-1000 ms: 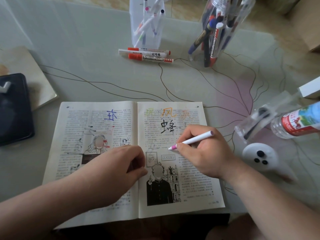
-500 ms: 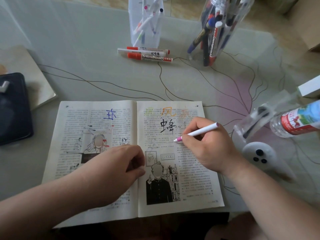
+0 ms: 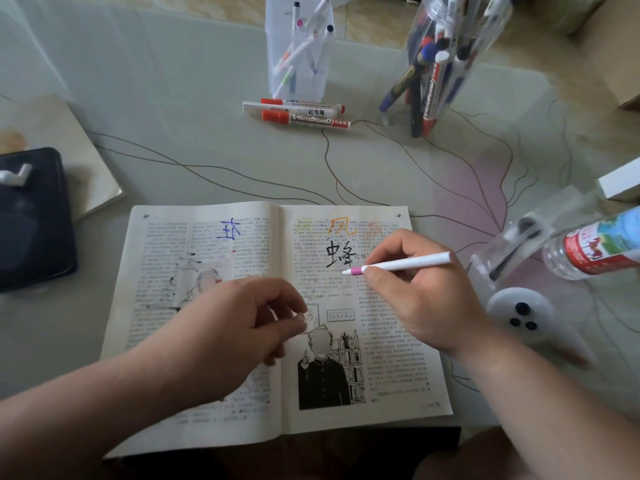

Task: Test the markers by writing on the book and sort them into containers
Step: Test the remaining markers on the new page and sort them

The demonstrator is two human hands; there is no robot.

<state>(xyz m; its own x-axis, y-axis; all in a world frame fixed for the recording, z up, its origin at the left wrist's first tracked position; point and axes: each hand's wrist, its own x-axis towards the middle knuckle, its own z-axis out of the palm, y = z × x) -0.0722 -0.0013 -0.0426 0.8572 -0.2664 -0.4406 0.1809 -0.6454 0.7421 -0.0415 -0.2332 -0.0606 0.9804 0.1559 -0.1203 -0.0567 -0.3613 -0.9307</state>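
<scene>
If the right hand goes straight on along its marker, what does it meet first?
Probably the right page of the book, just ahead of the marker tip; if it clears the paper, the left hand next.

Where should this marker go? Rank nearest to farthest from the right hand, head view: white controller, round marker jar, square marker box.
1. White controller, right of the right hand.
2. Round marker jar, straight ahead.
3. Square marker box, ahead-left.

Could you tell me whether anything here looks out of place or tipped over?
Yes. A water bottle and a clear container lie on their sides at far right, and three markers lie loose before the square container rather than inside.
</scene>
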